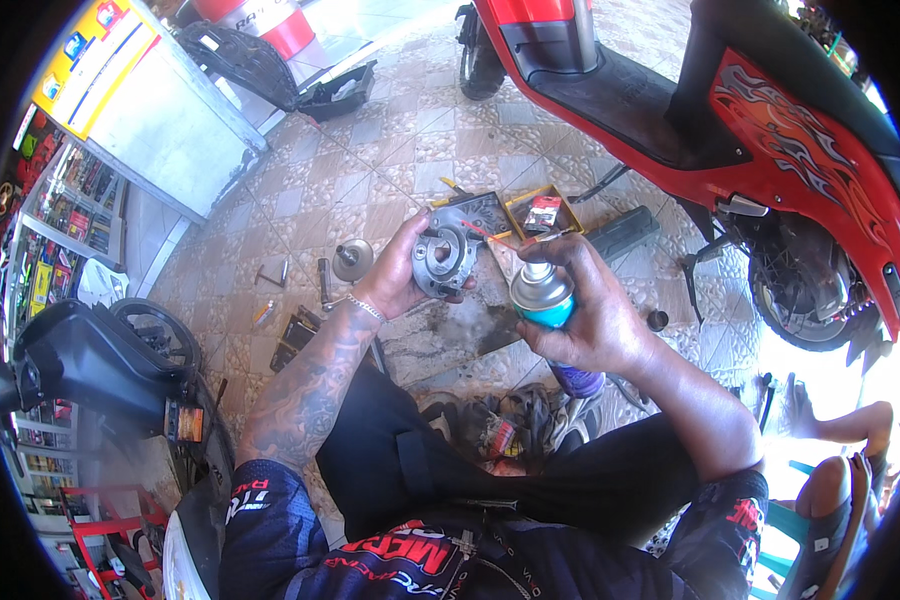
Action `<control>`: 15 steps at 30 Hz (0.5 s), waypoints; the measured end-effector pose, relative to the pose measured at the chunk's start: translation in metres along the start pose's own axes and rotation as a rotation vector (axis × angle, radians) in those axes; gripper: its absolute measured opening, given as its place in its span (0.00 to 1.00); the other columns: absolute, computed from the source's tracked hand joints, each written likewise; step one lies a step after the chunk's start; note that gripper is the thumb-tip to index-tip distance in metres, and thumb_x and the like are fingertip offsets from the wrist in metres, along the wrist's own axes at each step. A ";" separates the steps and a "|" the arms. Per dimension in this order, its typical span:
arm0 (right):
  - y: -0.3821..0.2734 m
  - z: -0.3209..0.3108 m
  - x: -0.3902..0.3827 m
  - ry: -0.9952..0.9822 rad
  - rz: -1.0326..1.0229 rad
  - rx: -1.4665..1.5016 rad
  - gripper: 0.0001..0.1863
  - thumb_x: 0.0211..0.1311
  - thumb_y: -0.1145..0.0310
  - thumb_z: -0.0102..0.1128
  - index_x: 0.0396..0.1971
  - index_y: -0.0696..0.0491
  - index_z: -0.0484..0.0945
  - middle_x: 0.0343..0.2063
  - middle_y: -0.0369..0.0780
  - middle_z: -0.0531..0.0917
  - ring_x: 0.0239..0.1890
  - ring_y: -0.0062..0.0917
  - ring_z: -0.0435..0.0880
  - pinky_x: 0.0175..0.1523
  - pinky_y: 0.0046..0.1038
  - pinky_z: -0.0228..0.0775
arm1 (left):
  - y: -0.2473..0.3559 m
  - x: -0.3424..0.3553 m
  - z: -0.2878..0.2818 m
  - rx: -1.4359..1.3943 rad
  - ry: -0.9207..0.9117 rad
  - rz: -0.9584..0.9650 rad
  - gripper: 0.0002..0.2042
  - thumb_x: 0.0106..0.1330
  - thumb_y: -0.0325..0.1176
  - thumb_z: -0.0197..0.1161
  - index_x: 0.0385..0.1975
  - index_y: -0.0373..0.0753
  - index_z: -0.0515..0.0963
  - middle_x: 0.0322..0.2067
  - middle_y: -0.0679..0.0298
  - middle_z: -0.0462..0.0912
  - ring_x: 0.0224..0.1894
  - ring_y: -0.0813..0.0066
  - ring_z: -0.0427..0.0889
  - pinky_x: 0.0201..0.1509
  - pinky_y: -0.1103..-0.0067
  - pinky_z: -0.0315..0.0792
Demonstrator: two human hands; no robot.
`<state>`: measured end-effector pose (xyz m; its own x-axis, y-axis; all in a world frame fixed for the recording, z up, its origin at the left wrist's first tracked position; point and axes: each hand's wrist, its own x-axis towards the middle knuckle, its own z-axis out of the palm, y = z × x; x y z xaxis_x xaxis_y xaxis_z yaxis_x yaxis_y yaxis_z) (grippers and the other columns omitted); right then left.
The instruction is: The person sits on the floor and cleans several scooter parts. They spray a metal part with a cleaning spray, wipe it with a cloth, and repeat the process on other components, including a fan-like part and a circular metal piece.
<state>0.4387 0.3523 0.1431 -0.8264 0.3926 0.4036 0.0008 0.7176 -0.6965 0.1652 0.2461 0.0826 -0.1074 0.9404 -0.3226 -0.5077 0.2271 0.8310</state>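
A: How does the left grip (398, 270) stand?

B: Clamped on a round grey metal hub with a central hole (433, 273), thumb at its upper left, fingertips showing below; the hub is held up above the floor, in front of the torso

A: And the right grip (602, 322)?

B: Wrapped around a spray can with a silver domed top and teal body (546, 308), a finger over its top. A thin red straw (492, 237) runs from there toward the hub; I cannot tell whether its tip touches the metal

A: What lies just past the hands?

B: On the brown-and-grey tiled floor (355, 185), a silver metal disc with a raised centre (352, 266) lies left of the hub, and a metal T-shaped tool (273, 276) farther left. Beyond the spray can is an open box with yellow edges (568, 211), a small red and white packet (542, 211) inside

A: Nearer the body?

B: A purple cylindrical can (577, 381), below the right grip in the view

A: And at the edges?

B: A red scooter with orange flame decals (815, 160) at upper right, and another person (830, 490), partly in view, at lower right
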 end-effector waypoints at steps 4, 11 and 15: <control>0.001 0.000 -0.001 -0.025 0.032 0.009 0.39 0.50 0.61 0.77 0.64 0.48 0.72 0.53 0.48 0.77 0.59 0.48 0.81 0.62 0.45 0.76 | 0.005 -0.005 0.004 -0.013 -0.007 -0.026 0.34 0.79 0.64 0.39 0.63 0.40 0.75 0.42 0.57 0.88 0.41 0.56 0.91 0.38 0.63 0.84; 0.001 -0.002 -0.002 -0.120 0.090 -0.028 0.37 0.51 0.64 0.77 0.62 0.54 0.71 0.55 0.49 0.77 0.60 0.45 0.81 0.64 0.42 0.76 | 0.004 -0.003 0.002 -0.017 -0.014 -0.003 0.34 0.79 0.66 0.40 0.64 0.41 0.74 0.45 0.59 0.88 0.42 0.57 0.91 0.38 0.64 0.83; 0.000 -0.003 -0.001 -0.138 0.059 -0.042 0.37 0.51 0.64 0.77 0.62 0.54 0.72 0.54 0.49 0.77 0.59 0.47 0.81 0.63 0.43 0.77 | 0.003 -0.003 -0.001 -0.010 -0.012 -0.016 0.34 0.79 0.66 0.40 0.63 0.41 0.75 0.47 0.59 0.88 0.42 0.57 0.91 0.38 0.64 0.83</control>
<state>0.4413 0.3530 0.1443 -0.8939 0.3536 0.2754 0.0723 0.7202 -0.6900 0.1629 0.2436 0.0857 -0.0888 0.9398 -0.3301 -0.5175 0.2396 0.8215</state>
